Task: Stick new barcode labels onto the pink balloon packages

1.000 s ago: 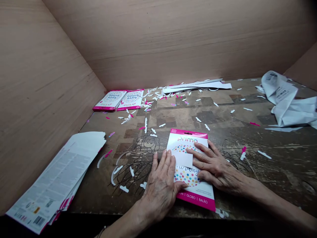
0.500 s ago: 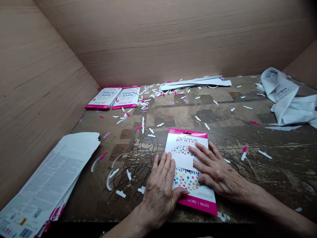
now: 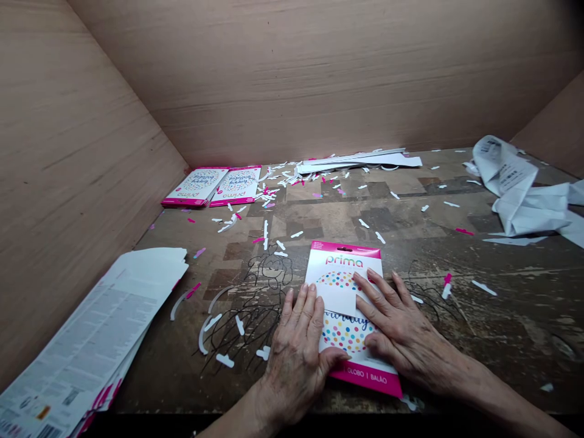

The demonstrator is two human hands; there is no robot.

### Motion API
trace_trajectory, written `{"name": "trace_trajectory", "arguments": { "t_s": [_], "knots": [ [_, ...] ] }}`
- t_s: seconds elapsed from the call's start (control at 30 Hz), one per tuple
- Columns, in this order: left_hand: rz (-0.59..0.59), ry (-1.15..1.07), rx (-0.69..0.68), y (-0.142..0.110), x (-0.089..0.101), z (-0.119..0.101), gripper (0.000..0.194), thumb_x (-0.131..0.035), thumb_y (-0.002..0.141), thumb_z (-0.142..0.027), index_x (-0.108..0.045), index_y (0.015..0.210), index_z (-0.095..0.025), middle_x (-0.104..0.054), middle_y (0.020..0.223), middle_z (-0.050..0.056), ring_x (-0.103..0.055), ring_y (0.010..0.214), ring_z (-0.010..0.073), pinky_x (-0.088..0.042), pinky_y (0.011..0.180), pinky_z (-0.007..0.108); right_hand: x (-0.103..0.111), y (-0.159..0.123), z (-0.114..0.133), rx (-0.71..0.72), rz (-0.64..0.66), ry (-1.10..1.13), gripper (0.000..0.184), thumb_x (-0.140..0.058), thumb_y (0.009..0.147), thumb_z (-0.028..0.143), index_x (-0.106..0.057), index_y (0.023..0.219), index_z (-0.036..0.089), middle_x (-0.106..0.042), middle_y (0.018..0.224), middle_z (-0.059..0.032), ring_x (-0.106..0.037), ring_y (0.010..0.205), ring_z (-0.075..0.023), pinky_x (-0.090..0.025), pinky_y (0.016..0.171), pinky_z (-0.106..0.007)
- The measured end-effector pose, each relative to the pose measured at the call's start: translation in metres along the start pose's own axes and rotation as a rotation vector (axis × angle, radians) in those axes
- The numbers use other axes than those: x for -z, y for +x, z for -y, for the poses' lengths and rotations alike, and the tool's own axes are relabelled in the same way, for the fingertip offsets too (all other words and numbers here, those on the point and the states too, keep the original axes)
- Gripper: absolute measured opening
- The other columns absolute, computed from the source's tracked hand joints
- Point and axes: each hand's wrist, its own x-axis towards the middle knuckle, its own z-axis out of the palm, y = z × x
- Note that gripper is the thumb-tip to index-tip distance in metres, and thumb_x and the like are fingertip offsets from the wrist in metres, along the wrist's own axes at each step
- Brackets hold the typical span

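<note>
A pink and white balloon packet [image 3: 349,337] marked "prima" lies flat at the front of the table, slightly turned. Across its middle is a small blank white piece of card [image 3: 338,300], which covers part of the printed lettering. My left hand [image 3: 298,350] rests flat along the packet's left edge, its fingertips at the white card's left end and the thumb over the lower pink band. On the right side, my right hand [image 3: 401,328] lies with fingers spread over the packet, fingertips near the dotted print. Neither hand grips anything.
At left lies a fanned stack of printed cards [image 3: 104,328]. Finished-looking "prima" packets [image 3: 196,185] sit in the back left corner. White paper strips [image 3: 360,161] lie along the back wall, crumpled paper [image 3: 515,188] at right. Small scraps litter the wooden table [image 3: 328,213].
My right hand's fingers have lifted slightly and spread, showing more of the "prima" lettering. The packet and my left hand stay nearly in place; the view shifts a little.
</note>
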Motion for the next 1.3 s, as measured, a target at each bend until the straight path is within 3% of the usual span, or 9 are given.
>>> {"name": "trace_trajectory", "arguments": {
  "t_s": [0.2,0.8,1.3],
  "knots": [
    [-0.005,0.004,0.015,-0.0023,-0.0024,0.0003,0.070,-0.033,0.084,-0.054,-0.042,0.122,0.005,-0.044,0.129,0.027,-0.028,0.128,0.0349,-0.036,0.098,0.055,-0.0053,-0.0021,0.0043,-0.073,-0.033,-0.089,0.056,-0.039,0.085,0.053,-0.043,0.129,0.019,-0.019,0.145,-0.0132,-0.010,0.132,-0.0350,-0.012,0.101,-0.063],
    [0.169,-0.100,-0.038,0.0056,0.0047,0.0053,0.076,-0.034,0.081,-0.058,-0.044,0.121,0.007,-0.041,0.129,0.030,-0.029,0.127,0.0365,-0.032,0.101,0.055,0.0023,0.0043,0.0011,-0.012,0.054,0.052,0.053,-0.039,0.087,0.049,-0.040,0.130,0.019,-0.011,0.147,-0.0104,-0.002,0.133,-0.0340,-0.017,0.101,-0.063],
    [0.167,-0.123,-0.035,-0.0009,-0.0013,0.0053,0.077,-0.036,0.081,-0.057,-0.037,0.126,0.006,-0.033,0.135,0.028,-0.017,0.131,0.0349,-0.030,0.102,0.055,0.0033,0.0040,-0.0026,0.024,0.053,0.087,0.050,-0.045,0.084,0.050,-0.045,0.124,0.020,-0.009,0.147,-0.0089,0.000,0.133,-0.0336,-0.015,0.102,-0.062]
  ]
}}
